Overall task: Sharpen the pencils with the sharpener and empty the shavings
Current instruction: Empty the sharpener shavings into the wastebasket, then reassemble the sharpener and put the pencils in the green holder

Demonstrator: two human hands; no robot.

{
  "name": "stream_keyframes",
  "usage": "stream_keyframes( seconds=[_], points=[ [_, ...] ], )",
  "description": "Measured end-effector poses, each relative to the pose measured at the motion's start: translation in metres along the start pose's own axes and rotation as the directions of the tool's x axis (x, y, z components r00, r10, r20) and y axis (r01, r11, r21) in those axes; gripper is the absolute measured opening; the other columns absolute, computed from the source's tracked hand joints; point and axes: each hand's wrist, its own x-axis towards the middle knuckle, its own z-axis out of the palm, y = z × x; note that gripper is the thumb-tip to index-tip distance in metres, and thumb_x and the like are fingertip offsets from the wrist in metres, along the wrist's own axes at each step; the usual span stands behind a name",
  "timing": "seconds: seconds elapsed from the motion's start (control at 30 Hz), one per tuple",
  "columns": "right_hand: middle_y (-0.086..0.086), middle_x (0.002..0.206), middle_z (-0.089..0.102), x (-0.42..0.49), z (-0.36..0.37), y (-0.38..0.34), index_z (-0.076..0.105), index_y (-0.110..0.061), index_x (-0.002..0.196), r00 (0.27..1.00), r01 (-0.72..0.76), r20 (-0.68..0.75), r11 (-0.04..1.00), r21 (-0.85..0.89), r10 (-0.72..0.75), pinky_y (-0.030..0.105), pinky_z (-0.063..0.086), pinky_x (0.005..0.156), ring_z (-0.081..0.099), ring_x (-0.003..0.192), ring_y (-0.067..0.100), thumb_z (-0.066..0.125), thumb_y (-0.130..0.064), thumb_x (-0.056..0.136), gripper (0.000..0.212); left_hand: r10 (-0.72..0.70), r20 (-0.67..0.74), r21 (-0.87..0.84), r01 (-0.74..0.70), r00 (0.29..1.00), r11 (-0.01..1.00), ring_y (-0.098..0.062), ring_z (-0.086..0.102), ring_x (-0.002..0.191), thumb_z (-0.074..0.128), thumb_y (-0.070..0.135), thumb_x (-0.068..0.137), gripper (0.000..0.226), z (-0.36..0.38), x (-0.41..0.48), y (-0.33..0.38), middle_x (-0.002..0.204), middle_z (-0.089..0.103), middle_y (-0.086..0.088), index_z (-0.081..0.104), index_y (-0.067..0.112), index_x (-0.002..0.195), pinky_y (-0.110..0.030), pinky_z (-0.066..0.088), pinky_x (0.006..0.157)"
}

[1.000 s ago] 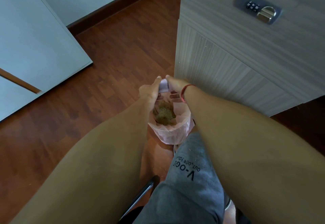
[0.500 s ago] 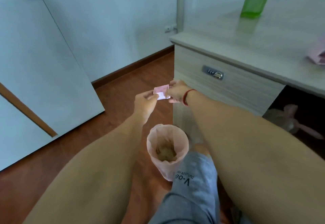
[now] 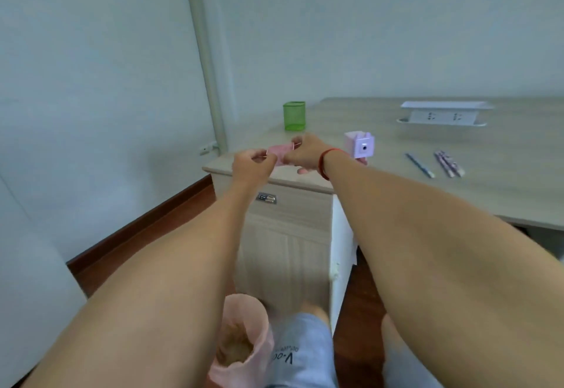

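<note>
A small pink shavings tray (image 3: 280, 151) is held between both hands above the desk's left corner. My left hand (image 3: 253, 164) pinches its left end and my right hand (image 3: 306, 152) grips its right end. The pink box sharpener (image 3: 360, 147) stands on the desk (image 3: 503, 186) just right of my right wrist. Several pencils (image 3: 435, 164) lie on the desk further right. On the floor below sits a bin with a pink liner (image 3: 241, 345), brown shavings inside.
A green mesh pencil cup (image 3: 294, 115) stands near the desk's back left corner. A white power strip unit (image 3: 442, 114) sits at the back of the desk. A locked drawer cabinet (image 3: 283, 235) stands under the desk corner. My knee in grey shorts (image 3: 300, 354) is beside the bin.
Both hands have lifted the pink tray from over the bin up to desk height. The view has tilted up, so the desk top, sharpener and pencils now show.
</note>
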Motion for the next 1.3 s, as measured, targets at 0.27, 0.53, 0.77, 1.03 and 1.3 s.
stream_keyframes(
  seconds=[0.27, 0.53, 0.77, 1.03, 1.3],
  points=[
    [0.006, 0.094, 0.052, -0.046, -0.084, 0.059, 0.060, -0.016, 0.091, 0.969, -0.117, -0.222, 0.992, -0.041, 0.106, 0.027, 0.051, 0.062, 0.053, 0.066, 0.018, 0.067, -0.020, 0.079, 0.014, 0.049, 0.299, 0.023, -0.058, 0.953, 0.998, -0.010, 0.057, 0.067, 0.067, 0.016, 0.081, 0.027, 0.103, -0.012, 0.034, 0.078, 0.064, -0.002, 0.069, 0.000, 0.103, -0.012, 0.045, 0.061],
    [0.005, 0.098, 0.058, -0.035, -0.102, 0.123, 0.060, -0.004, 0.115, 0.880, -0.256, -0.409, 0.967, 0.018, 0.240, 0.026, 0.044, 0.077, 0.059, 0.096, 0.026, 0.065, -0.028, 0.080, 0.042, 0.016, 0.197, 0.099, -0.036, 0.980, 0.994, -0.023, 0.052, 0.124, 0.061, 0.025, 0.085, 0.052, 0.152, 0.007, 0.024, 0.135, 0.055, -0.012, 0.050, 0.005, 0.132, -0.030, 0.040, 0.105],
    [0.007, 0.096, 0.062, -0.015, -0.100, 0.133, 0.061, -0.005, 0.110, 0.864, -0.169, -0.464, 0.980, 0.102, 0.197, 0.021, 0.037, 0.059, 0.058, 0.089, 0.025, 0.071, -0.031, 0.077, 0.042, -0.043, 0.243, 0.047, 0.032, 0.969, 0.998, -0.018, 0.039, 0.136, 0.066, 0.057, 0.073, 0.093, 0.184, 0.030, 0.009, 0.150, 0.036, -0.004, 0.024, 0.018, 0.147, -0.037, 0.034, 0.112],
    [0.005, 0.120, 0.061, 0.004, -0.100, 0.139, 0.052, -0.006, 0.129, 0.862, -0.116, -0.485, 0.989, 0.095, 0.147, 0.022, 0.040, 0.086, 0.057, 0.110, 0.019, 0.069, -0.028, 0.081, 0.055, 0.045, 0.156, -0.022, -0.042, 0.987, 0.999, -0.013, 0.059, 0.098, 0.073, 0.049, 0.066, 0.063, 0.196, 0.039, 0.010, 0.113, 0.060, 0.004, 0.053, 0.028, 0.122, -0.026, 0.050, 0.083],
    [0.000, 0.102, 0.057, 0.016, -0.100, 0.144, 0.056, -0.004, 0.120, 0.870, -0.093, -0.478, 0.992, 0.085, 0.122, 0.026, 0.045, 0.085, 0.055, 0.096, 0.016, 0.075, -0.034, 0.078, 0.055, 0.115, 0.147, 0.010, -0.117, 0.983, 0.993, -0.016, 0.058, 0.104, 0.071, 0.053, 0.065, 0.060, 0.197, 0.038, 0.010, 0.110, 0.062, 0.002, 0.056, 0.028, 0.118, -0.032, 0.051, 0.089]
  ],
)
